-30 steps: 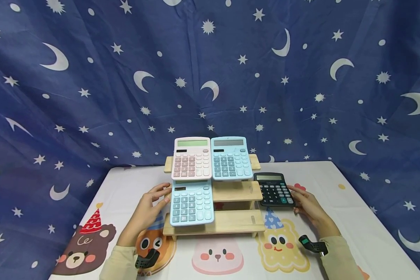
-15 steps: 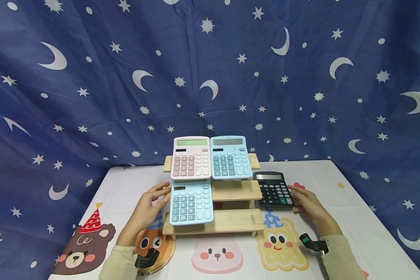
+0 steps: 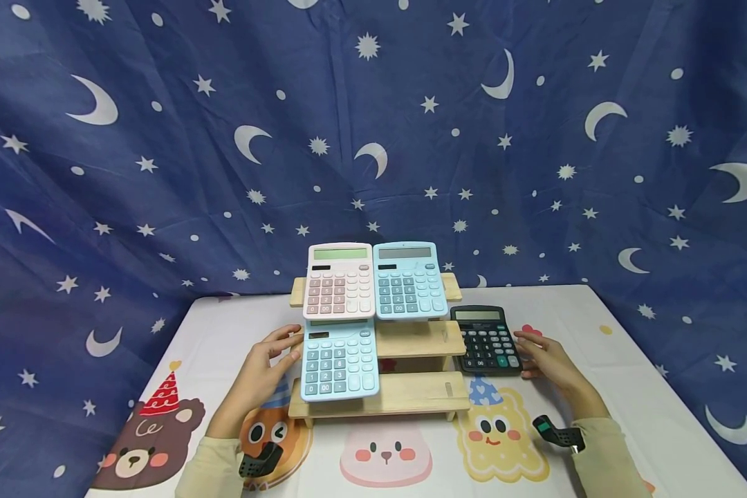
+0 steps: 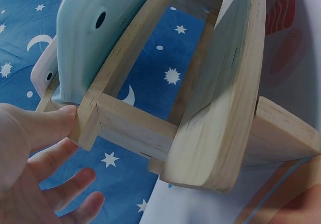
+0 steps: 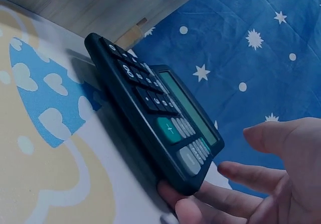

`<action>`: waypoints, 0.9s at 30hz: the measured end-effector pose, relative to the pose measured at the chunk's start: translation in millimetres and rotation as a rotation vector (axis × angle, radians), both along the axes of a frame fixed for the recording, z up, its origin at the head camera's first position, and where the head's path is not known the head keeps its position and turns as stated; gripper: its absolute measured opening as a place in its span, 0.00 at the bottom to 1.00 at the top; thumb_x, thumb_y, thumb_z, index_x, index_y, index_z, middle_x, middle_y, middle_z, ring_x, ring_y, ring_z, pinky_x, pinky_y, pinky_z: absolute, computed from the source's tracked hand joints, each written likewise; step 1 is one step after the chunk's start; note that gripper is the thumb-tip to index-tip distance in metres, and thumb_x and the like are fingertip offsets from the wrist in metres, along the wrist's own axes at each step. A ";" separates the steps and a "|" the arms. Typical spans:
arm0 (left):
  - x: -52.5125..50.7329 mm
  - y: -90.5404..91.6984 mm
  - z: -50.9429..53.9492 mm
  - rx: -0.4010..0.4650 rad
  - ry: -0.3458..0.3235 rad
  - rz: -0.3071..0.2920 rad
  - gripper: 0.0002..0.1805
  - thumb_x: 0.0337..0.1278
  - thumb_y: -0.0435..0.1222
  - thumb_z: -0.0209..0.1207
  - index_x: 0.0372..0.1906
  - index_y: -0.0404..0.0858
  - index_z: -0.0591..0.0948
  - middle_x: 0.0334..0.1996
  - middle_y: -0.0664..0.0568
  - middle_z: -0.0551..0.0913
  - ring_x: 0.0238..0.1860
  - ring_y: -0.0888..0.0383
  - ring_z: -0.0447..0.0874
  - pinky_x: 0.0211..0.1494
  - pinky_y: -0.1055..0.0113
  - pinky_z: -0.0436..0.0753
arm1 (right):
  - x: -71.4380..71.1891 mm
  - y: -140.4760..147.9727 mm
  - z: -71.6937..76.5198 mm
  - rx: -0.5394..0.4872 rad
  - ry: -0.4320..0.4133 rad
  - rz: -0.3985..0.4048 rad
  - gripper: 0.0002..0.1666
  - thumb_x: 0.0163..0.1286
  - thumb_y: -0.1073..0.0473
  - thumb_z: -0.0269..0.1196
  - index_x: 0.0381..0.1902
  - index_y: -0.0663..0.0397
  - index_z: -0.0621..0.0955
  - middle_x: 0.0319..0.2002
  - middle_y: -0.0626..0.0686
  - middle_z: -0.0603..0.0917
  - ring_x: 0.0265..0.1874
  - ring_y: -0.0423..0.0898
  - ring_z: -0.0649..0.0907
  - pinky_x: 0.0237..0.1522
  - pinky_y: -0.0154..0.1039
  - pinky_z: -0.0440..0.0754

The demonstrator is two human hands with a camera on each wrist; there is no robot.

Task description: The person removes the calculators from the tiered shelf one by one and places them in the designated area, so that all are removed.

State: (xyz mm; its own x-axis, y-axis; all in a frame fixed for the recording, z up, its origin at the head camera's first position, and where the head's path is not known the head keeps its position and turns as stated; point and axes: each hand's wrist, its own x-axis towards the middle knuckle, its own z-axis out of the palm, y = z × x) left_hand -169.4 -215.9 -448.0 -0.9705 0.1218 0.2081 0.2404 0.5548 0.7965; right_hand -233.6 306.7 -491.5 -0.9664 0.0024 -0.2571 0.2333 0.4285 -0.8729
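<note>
A three-step wooden stand (image 3: 420,394) holds a pink calculator (image 3: 339,282) and a light blue calculator (image 3: 410,280) on top, with another light blue calculator (image 3: 339,361) below on the left. My left hand (image 4: 35,158) pinches the end of a plank between thumb and index finger, the other fingers spread. To the right of the stand lies a black calculator (image 5: 155,118). At its right edge is my right hand (image 3: 549,361). In the right wrist view some fingertips sit under the calculator's near corner, while the thumb stays apart from it.
A white tablecloth with cartoon prints (image 3: 386,460) covers the table. Behind it hangs a dark blue curtain (image 3: 324,104) with stars and moons. A black wrist strap device (image 3: 261,460) sits on the left sleeve, another strap device (image 3: 559,434) on the right.
The black calculator's near edge has shifted slightly toward me, and the right fingers have eased a little lower along its side. The left hand and the stand have stayed in place.
</note>
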 end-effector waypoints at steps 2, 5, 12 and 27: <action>0.1 0.2 0.0 0.000 0.000 0.000 0.20 0.69 0.30 0.58 0.63 0.27 0.79 0.71 0.39 0.72 0.75 0.36 0.65 0.67 0.35 0.72 | 0.6 -0.4 1.3 0.005 -0.003 -0.002 0.35 0.82 0.51 0.47 0.77 0.69 0.59 0.69 0.79 0.66 0.30 0.41 0.84 0.32 0.37 0.88; 0.2 0.6 0.4 0.001 0.000 -0.001 0.20 0.69 0.30 0.58 0.63 0.27 0.79 0.71 0.39 0.73 0.75 0.36 0.65 0.66 0.35 0.72 | 1.7 -0.1 3.0 0.012 -0.001 0.003 0.35 0.82 0.52 0.46 0.76 0.70 0.59 0.68 0.79 0.67 0.31 0.41 0.86 0.33 0.38 0.88; -0.1 0.7 0.3 0.002 -0.003 -0.001 0.20 0.70 0.29 0.57 0.63 0.27 0.79 0.71 0.38 0.72 0.75 0.36 0.65 0.67 0.35 0.71 | 3.1 0.7 9.1 0.011 -0.012 0.006 0.35 0.83 0.51 0.45 0.77 0.69 0.57 0.69 0.79 0.66 0.33 0.41 0.88 0.35 0.39 0.89; -0.3 0.1 -0.3 -0.003 0.004 0.002 0.20 0.69 0.30 0.58 0.62 0.27 0.79 0.71 0.38 0.73 0.75 0.36 0.65 0.66 0.35 0.72 | 5.0 1.0 11.2 0.025 0.015 0.023 0.36 0.83 0.50 0.46 0.77 0.70 0.58 0.68 0.80 0.67 0.35 0.45 0.90 0.35 0.39 0.89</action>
State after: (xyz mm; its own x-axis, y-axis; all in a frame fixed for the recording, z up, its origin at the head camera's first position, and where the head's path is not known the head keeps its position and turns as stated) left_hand -169.7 -215.8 -448.3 -0.9698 0.1208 0.2118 0.2428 0.5576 0.7938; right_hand -228.6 307.7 -480.2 -0.9699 -0.0137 -0.2431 0.2103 0.4555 -0.8650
